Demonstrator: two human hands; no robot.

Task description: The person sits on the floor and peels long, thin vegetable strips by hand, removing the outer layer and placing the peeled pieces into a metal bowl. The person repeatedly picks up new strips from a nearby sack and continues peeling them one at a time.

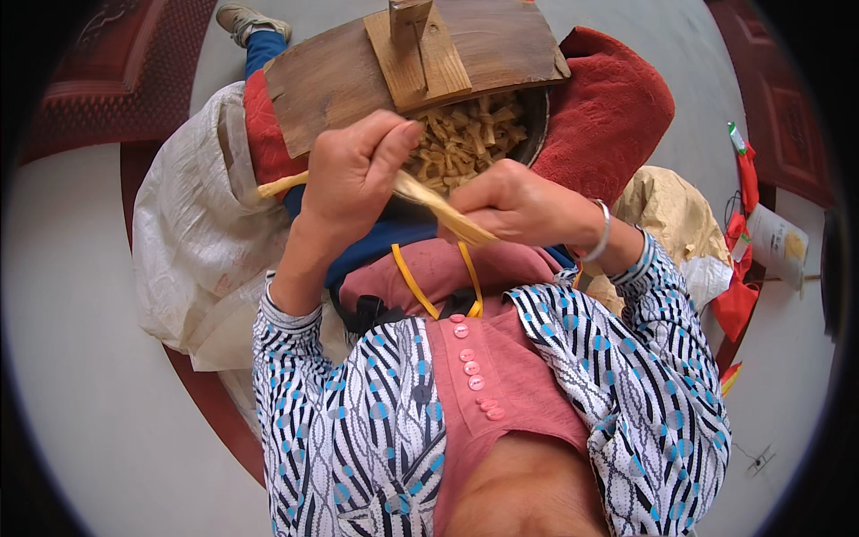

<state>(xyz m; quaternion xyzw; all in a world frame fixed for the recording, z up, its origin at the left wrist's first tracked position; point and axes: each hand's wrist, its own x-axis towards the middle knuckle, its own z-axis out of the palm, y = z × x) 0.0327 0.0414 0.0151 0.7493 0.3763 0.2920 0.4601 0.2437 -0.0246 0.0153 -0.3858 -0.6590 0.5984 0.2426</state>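
My left hand (pixel 356 178) is closed around the middle of a pale yellow bundle of plant fibre (pixel 429 193), and one end of it sticks out to the left. My right hand (pixel 527 205) grips the same bundle near its frayed, fanned end. Both hands are raised in front of my chest, with slight blur. Just beyond them a round basin (pixel 545 127) holds many short, cut yellowish pieces (pixel 470 137). A wooden board (pixel 329 87) lies across it, partly covering it. On the board is a lighter wooden plate (pixel 429 74) with an upright wooden post (pixel 409 23).
A white woven sack (pixel 188 228) slumps at the left. Red cloth (pixel 611 101) covers my legs by the basin. To the right are a brown paper sack (pixel 671 208), red bags (pixel 738 302) and a white container (pixel 778 245) bearing writing. Dark red panelled doors (pixel 127 60) stand at the sides.
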